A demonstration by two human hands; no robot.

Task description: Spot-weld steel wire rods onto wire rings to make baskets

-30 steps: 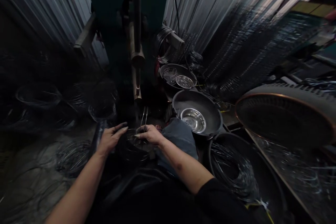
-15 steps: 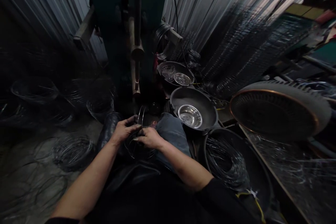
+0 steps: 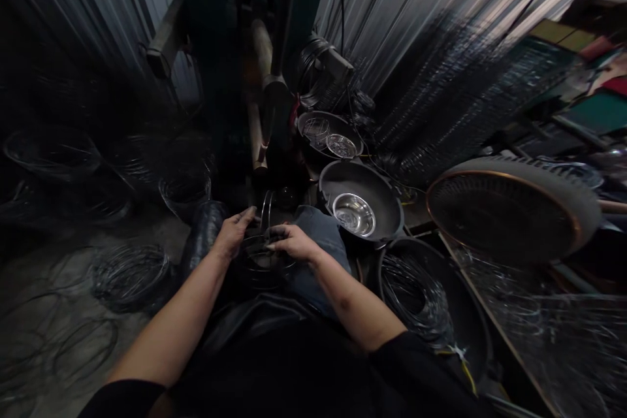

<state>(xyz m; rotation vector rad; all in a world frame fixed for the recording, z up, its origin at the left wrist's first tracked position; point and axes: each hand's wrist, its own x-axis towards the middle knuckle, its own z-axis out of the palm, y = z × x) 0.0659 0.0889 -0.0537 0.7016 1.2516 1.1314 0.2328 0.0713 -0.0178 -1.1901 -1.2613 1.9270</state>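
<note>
A curved metal wire frame [image 3: 267, 210] stands between my hands over my lap, with two bright, bowed wires rising side by side; its lower part is dark and hard to make out. My left hand [image 3: 232, 235] is closed at the left edge of this frame, fingers pointing forward. From the right, my right hand [image 3: 296, 241] grips it between thumb and bent fingers. Just ahead of the frame is the dark lower part of a machine with a light-coloured metal arm [image 3: 259, 137] above.
To the right, a steel bowl [image 3: 365, 215] sits in a dark pan [image 3: 386, 192]; a tub [image 3: 473, 313] holds coiled wire [image 3: 421, 300]. A round fan-like housing [image 3: 504, 215] stands farther right. Wire coils [image 3: 130, 274] lie on the floor at left. Corrugated metal walls rise behind.
Both hands have moved slightly apart, the right one shifting right and up. The wire frame stays between them. The camera view has turned slightly.
</note>
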